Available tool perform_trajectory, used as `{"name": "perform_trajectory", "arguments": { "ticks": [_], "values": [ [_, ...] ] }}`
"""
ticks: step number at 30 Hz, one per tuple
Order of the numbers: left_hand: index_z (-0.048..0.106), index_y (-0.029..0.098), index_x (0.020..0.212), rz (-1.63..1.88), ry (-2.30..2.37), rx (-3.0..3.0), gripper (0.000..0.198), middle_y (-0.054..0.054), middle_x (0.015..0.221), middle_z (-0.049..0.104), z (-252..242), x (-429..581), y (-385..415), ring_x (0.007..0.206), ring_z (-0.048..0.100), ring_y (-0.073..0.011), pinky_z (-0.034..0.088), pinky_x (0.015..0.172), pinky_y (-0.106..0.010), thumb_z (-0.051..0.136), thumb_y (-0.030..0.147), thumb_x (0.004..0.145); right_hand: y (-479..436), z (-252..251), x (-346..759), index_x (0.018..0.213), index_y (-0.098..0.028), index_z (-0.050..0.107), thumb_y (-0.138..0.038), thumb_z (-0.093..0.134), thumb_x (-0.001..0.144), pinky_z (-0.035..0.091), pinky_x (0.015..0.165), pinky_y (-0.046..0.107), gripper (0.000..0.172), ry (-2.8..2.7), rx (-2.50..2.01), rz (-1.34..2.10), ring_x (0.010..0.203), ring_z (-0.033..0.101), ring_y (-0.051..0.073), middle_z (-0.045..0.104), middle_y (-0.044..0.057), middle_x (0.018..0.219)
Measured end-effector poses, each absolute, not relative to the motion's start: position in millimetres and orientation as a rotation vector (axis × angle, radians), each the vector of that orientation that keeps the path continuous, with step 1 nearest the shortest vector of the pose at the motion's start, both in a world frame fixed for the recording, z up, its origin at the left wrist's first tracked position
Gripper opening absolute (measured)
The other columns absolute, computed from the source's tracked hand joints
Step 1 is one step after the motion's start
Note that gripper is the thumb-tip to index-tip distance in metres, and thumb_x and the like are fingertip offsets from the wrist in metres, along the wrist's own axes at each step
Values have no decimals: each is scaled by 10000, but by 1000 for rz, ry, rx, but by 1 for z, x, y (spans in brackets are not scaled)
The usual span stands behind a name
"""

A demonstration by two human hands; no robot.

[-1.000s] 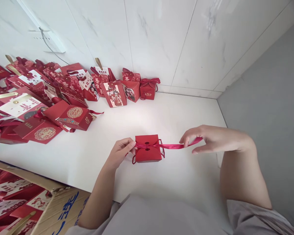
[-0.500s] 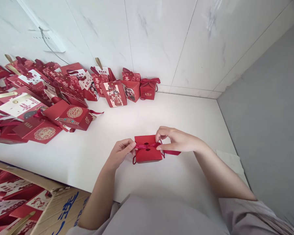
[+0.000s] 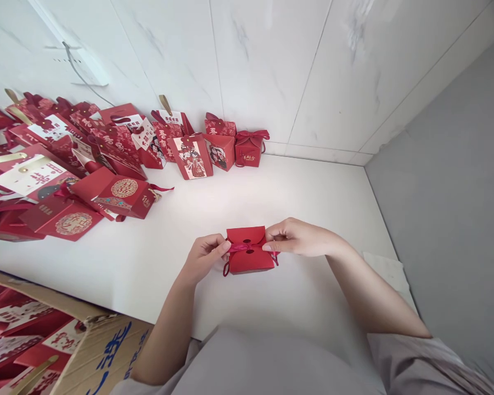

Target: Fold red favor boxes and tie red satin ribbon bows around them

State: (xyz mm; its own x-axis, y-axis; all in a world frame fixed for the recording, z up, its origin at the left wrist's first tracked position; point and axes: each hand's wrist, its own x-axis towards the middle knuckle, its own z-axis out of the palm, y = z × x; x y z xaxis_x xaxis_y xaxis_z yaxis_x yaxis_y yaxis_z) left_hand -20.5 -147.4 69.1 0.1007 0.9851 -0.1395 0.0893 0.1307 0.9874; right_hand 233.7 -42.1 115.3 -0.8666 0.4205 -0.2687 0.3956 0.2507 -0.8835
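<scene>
A small red gift box (image 3: 251,264) stands on the white table in front of me, its top flaps folded over with two dark round holes. A crimson ribbon (image 3: 242,247) runs across the top with a knot near the middle. My left hand (image 3: 208,255) pinches the ribbon at the box's left edge, thumb on top. At the right edge my right hand (image 3: 296,237) pinches the other side of the ribbon between thumb and curled fingers. Ribbon loops hang down at both sides of the box.
Many red gift boxes crowd the left of the white table (image 3: 313,186), among them a ribbon-tied box (image 3: 249,151) by the wall. A cardboard carton (image 3: 102,351) holding more red packages sits at the lower left. A white sheet (image 3: 387,270) lies at the right edge.
My right hand's fingers have drawn together on the ribbon at the box's right edge; the ribbon tail that stuck out to the right no longer shows. My left hand has hardly moved.
</scene>
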Motion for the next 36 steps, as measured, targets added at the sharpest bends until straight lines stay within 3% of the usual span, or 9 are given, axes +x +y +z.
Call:
{"name": "perform_trajectory", "arguments": {
  "ticks": [6, 11, 19, 25, 30, 36],
  "values": [
    [583, 147, 650, 1020, 1297, 1248, 351, -2, 615, 576, 67, -19, -146, 622, 516, -104, 376, 625, -239, 595, 406, 885, -42, 113, 231, 748, -191, 511, -450, 475, 935, 349, 587, 251, 321, -2303, -763, 1699, 616, 429, 107, 523, -23, 688],
    [575, 151, 648, 1058, 1261, 1244, 353, 0, 615, 573, 66, -18, -146, 607, 503, -100, 376, 604, -236, 587, 408, 890, -40, 110, 229, 758, -184, 549, -503, 521, 903, 266, 500, 236, 351, -2189, -831, 1749, 535, 311, 81, 416, -54, 613],
    [575, 157, 649, 1172, 1317, 1144, 337, 11, 608, 546, 61, -12, -143, 582, 506, -89, 405, 584, -223, 606, 406, 874, -26, 100, 236, 713, -185, 541, -551, 625, 808, 280, 389, 203, 387, -2093, -920, 1864, 438, 296, 55, 336, -76, 553],
    [544, 159, 622, 1200, 1412, 1078, 351, 20, 564, 502, 61, -12, -135, 540, 475, -86, 411, 562, -221, 615, 406, 861, -15, 83, 234, 687, -186, 529, -560, 643, 792, 175, 362, 194, 405, -2043, -987, 1868, 420, 187, 40, 247, -101, 511],
    [607, 158, 686, 874, 1268, 1205, 325, -12, 650, 590, 72, -33, -136, 626, 534, -101, 443, 639, -232, 568, 407, 891, -13, 82, 235, 703, -184, 549, -570, 636, 795, 149, 378, 195, 406, -2060, -981, 1856, 444, 188, 43, 254, -91, 537],
    [751, 171, 737, 541, 1036, 1526, 182, -88, 758, 683, 111, -58, -116, 668, 603, -164, 502, 624, -289, 719, 349, 759, -16, 84, 234, 715, -188, 542, -578, 645, 790, 147, 366, 189, 411, -2028, -984, 1900, 431, 175, 37, 235, -95, 543]
  ]
}}
